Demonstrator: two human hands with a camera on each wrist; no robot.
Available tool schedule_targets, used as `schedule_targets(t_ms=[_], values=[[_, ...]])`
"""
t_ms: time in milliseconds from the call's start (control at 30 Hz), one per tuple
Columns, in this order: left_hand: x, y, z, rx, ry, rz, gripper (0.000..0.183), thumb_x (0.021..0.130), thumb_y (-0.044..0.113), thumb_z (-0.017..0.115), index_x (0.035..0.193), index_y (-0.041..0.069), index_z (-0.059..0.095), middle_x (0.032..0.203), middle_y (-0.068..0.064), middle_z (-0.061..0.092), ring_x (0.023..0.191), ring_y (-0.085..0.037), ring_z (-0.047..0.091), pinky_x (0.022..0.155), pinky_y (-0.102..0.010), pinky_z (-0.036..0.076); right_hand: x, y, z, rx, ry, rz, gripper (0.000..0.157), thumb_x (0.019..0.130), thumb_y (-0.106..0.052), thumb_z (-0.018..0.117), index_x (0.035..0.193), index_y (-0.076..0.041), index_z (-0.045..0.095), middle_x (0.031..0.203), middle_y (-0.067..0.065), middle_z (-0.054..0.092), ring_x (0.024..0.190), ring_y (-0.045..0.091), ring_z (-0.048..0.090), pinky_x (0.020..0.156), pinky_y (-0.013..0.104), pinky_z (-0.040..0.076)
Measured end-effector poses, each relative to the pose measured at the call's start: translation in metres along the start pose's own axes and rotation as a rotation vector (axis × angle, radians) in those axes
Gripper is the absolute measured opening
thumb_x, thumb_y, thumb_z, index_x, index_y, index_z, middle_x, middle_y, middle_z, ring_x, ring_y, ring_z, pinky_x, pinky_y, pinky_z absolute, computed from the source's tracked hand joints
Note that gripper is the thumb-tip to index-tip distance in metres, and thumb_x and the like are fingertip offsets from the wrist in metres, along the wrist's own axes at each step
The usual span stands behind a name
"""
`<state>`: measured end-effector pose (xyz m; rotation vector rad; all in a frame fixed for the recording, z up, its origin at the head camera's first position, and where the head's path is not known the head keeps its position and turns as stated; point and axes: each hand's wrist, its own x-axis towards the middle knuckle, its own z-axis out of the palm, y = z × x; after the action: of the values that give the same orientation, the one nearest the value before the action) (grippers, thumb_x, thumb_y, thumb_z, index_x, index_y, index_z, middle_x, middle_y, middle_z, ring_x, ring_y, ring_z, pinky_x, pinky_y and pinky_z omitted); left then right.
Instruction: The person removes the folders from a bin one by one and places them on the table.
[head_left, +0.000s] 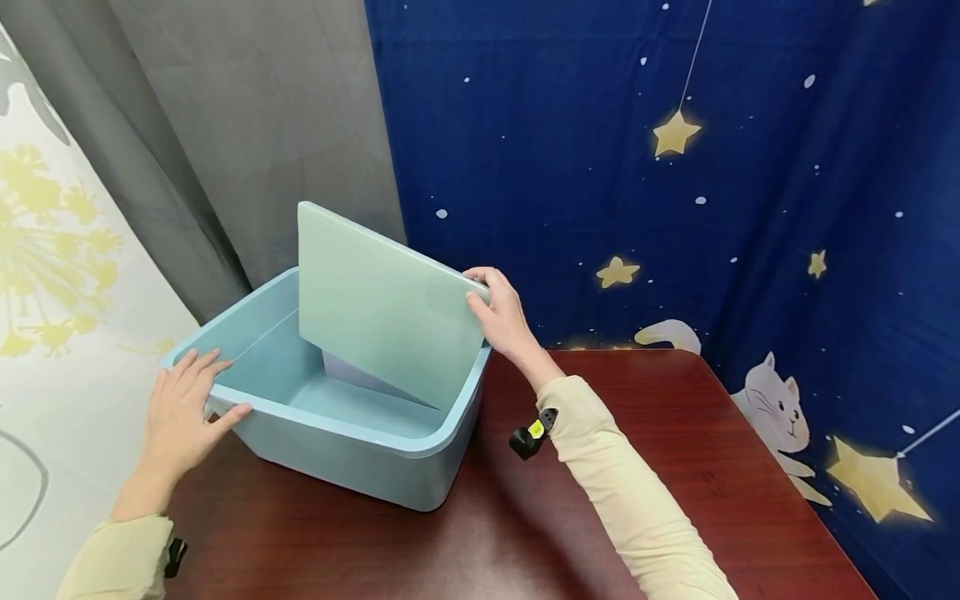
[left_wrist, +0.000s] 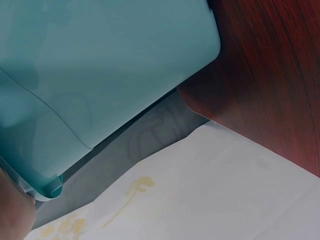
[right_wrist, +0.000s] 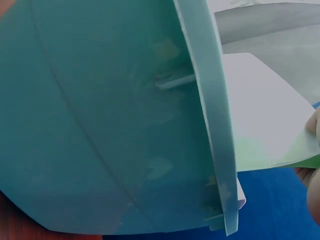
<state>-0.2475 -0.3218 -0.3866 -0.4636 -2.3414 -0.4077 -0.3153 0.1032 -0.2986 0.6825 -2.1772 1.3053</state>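
Right grip (head_left: 504,315): pinches the edge of one thin, flat, smooth pale-green panel (head_left: 382,292). Left grip (head_left: 180,408): fingers spread, resting over the tub's near left corner. Panel: stands tilted, partly inside the tub (head_left: 345,462), top edge above its rim. Tub: light blue, smooth, corners rounded. Tabletop (head_left: 712,450): red-brown wood grain, glossy, beneath the tub. Navy star-printed curtain (head_left: 540,167): fabric, behind the tub.

A glossy reddish-brown table (head_left: 637,467) with dark grain and a rounded far right corner carries a light blue tub (head_left: 352,458) on its left part
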Motion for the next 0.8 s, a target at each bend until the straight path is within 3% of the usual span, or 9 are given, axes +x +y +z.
schedule_targets(t_ms=[233,533,800], values=[[0.000,-0.001,0.000,-0.006,-0.002,-0.002,0.068,0.074,0.050,0.063,0.118,-0.001,0.051,0.131,-0.025,0.043,0.131,-0.039,0.025,0.103,-0.055,0.009,-0.001,-0.002,-0.004,0.073,0.077,0.031,0.026,0.089,-0.008,0.050,0.114,-0.005,0.055,0.109,0.009,0.055,0.088,0.020,0.051,0.070,0.033,0.045],[0.002,0.000,0.000,-0.012,-0.004,-0.001,0.068,0.074,0.050,0.062,0.118,-0.001,0.051,0.130,-0.025,0.043,0.131,-0.039,0.025,0.104,-0.055,0.007,0.000,-0.007,-0.014,0.162,0.206,0.057,0.028,0.087,-0.001,0.052,0.114,0.002,0.056,0.108,0.017,0.056,0.092,0.026,0.053,0.074,0.037,0.045],[0.002,-0.002,0.001,-0.015,-0.005,0.001,0.068,0.074,0.050,0.062,0.119,-0.001,0.051,0.131,-0.025,0.043,0.131,-0.039,0.025,0.104,-0.054,0.007,-0.006,-0.033,-0.026,0.203,0.299,0.053,0.028,0.083,0.004,0.049,0.110,0.009,0.054,0.103,0.022,0.056,0.086,0.025,0.053,0.068,0.023,0.043]])
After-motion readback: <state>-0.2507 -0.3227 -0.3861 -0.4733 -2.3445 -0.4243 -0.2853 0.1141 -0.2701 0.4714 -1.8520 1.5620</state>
